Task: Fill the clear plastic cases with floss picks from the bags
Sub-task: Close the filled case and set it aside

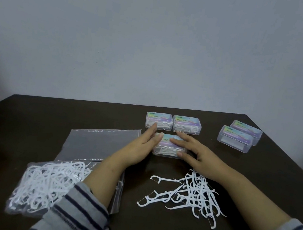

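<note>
A clear plastic case (169,151) full of white floss picks lies closed on the dark table, between my hands. My left hand (147,142) touches its left end with straight fingers. My right hand (192,148) lies flat over its lid, thumb at the front edge. Two more filled cases (158,121) (186,125) stand side by side just behind it. Two cases (234,139) (246,130) that look empty sit at the back right. A pile of loose floss picks (190,195) lies under my right forearm. A clear bag (48,180) with many picks lies at the near left.
A flat empty plastic bag (102,143) lies behind the filled bag, under my left forearm. The table (49,112) ends at a grey wall at the back; its right edge runs diagonally past the two back-right cases.
</note>
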